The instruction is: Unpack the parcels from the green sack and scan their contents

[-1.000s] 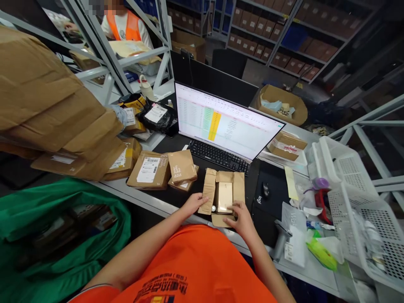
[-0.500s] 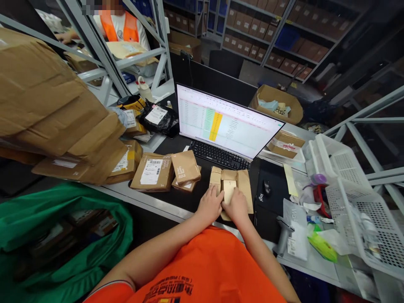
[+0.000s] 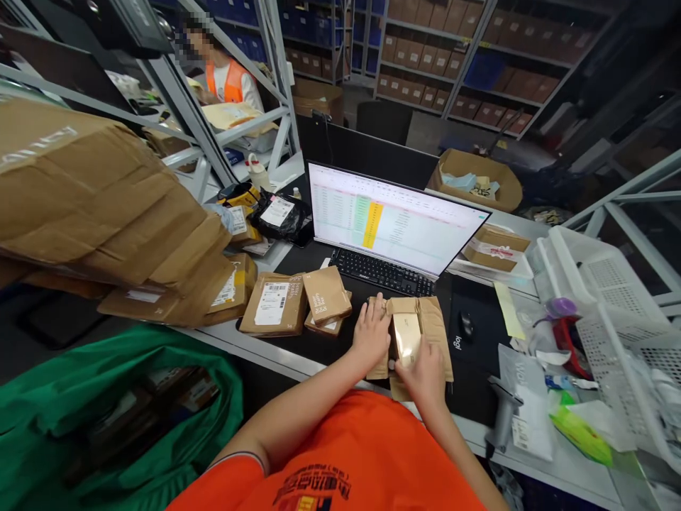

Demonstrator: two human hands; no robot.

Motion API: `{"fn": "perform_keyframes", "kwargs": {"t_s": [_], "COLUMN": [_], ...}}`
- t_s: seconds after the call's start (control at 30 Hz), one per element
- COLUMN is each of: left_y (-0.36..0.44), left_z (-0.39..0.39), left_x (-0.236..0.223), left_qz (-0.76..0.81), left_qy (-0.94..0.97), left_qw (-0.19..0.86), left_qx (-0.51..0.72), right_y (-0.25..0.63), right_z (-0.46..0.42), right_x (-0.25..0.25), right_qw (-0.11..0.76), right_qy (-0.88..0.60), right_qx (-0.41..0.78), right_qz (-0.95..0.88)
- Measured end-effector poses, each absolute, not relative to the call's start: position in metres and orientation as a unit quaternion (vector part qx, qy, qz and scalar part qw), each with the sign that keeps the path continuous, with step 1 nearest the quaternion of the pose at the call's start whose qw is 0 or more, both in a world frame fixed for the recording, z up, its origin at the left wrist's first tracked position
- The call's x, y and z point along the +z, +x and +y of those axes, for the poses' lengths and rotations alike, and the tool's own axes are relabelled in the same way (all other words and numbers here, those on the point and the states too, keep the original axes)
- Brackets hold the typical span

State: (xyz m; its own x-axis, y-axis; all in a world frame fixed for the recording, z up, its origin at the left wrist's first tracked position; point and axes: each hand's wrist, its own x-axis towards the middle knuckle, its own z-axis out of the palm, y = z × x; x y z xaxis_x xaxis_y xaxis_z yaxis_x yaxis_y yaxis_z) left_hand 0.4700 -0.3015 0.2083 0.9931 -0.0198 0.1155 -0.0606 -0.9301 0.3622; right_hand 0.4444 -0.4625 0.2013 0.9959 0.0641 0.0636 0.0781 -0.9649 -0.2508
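Observation:
An unfolded brown cardboard mailer (image 3: 437, 323) lies on the black desk mat in front of me. Inside it is a small shiny cream-gold box (image 3: 407, 336). My left hand (image 3: 372, 332) rests on the mailer's left flap, fingers stretched out and pointing away from me. At the lower right of the small box, my right hand (image 3: 428, 369) has its thumb at the near end and its fingers along the right side, partly hidden. Just left of the mailer lie a flat brown carton (image 3: 326, 294) on top of another and a labelled carton (image 3: 275, 305).
Behind the mailer stand a keyboard (image 3: 379, 272) and a monitor (image 3: 394, 220). To the right are a mouse (image 3: 466, 325), a scanner (image 3: 503, 411) and white baskets (image 3: 611, 348). A large carton (image 3: 106, 213) and green sack (image 3: 133, 348) fill the left. A co-worker (image 3: 228, 78) sits beyond the frame.
My left hand has moved off the near end onto the left flap and its fingers have straightened. My right hand now grasps the small box, which shows more fully. The view has shifted left.

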Motion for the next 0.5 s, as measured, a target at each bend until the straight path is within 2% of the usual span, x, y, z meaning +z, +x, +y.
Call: {"fn": "perform_keyframes", "kwargs": {"t_s": [0.17,0.3,0.4,0.5], "left_y": [0.502,0.520,0.518,0.506], "left_z": [-0.293,-0.288,-0.289,-0.293], "left_x": [0.205,0.199,0.197,0.204], "left_qz": [-0.046,-0.055,-0.055,-0.077], "left_qy": [0.975,0.972,0.967,0.945], "left_qw": [0.206,0.222,0.240,0.299], "left_qx": [0.066,0.047,0.061,0.105], "right_y": [0.449,0.444,0.442,0.449], "right_z": [-0.478,-0.495,-0.515,-0.538], "right_x": [0.215,0.231,0.246,0.260], "right_qw": [0.195,0.332,0.506,0.716], "right_qy": [-0.981,-0.933,-0.829,-0.646], "right_qx": [-0.009,-0.124,-0.211,-0.197], "right_qz": [-0.016,0.056,0.112,0.177]}}
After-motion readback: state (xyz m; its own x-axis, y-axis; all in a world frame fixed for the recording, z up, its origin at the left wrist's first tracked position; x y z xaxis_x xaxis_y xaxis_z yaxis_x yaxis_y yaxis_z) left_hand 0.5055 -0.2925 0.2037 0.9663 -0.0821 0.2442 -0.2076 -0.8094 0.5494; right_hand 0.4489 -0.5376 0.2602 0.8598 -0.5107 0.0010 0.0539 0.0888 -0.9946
